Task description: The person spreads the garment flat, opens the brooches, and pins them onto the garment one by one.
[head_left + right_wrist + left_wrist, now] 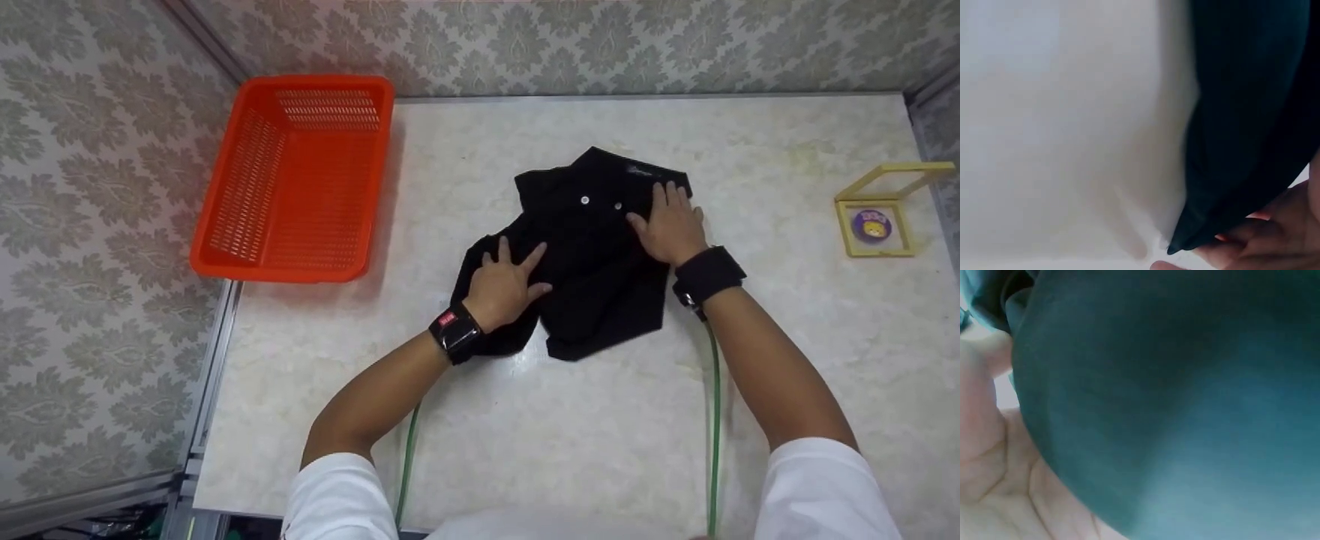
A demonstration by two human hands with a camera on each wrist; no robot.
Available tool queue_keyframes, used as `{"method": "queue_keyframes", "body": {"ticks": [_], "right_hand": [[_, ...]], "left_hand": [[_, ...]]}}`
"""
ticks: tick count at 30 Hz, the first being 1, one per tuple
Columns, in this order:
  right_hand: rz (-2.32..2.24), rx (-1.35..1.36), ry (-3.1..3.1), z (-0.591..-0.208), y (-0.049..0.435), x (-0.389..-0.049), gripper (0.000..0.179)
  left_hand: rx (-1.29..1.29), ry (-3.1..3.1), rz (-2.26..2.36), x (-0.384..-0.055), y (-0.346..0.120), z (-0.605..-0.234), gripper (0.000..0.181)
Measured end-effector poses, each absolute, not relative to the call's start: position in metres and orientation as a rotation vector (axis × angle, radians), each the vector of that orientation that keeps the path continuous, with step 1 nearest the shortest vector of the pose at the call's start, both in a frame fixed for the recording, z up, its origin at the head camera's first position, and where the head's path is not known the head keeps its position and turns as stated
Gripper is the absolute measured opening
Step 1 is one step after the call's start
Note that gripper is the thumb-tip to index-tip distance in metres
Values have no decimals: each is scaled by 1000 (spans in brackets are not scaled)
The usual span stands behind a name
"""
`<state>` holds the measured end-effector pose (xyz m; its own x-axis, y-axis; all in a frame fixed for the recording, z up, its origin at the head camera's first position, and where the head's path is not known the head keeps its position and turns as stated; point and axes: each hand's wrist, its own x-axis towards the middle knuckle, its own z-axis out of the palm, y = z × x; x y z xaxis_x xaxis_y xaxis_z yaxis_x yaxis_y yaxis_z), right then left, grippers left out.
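A black garment with two pale buttons and two lower parts split by a gap lies on the table; its exact kind is unclear. Spread fingers of my left hand rest on its left part. At the upper right, my right hand lies on the cloth near its edge, fingers extended and thumb out to the side. Dark cloth fills most of the left wrist view, beside the palm. In the right wrist view, the dark cloth covers part of the right hand's fingers.
A red-orange plastic basket stands at the back left, with nothing seen inside. On the far right sits a small yellow frame with a round purple badge. A green cord trails from the right wristband. Patterned walls border the table.
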<state>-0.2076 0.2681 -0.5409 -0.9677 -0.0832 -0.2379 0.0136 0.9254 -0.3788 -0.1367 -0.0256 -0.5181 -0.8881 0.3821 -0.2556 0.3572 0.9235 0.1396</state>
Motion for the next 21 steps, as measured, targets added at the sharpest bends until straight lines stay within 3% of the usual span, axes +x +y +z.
{"method": "queue_keyframes", "body": {"ticks": [15,21], "right_hand": [[-515,-80,2793,-535,276,-231,80],[-498,-81,2788,-532,278,-239,79]], "left_hand": [[679,2954,-203,-85,-11,-527,71],[1029,3085,-414,-58,-6,-533,34]]}}
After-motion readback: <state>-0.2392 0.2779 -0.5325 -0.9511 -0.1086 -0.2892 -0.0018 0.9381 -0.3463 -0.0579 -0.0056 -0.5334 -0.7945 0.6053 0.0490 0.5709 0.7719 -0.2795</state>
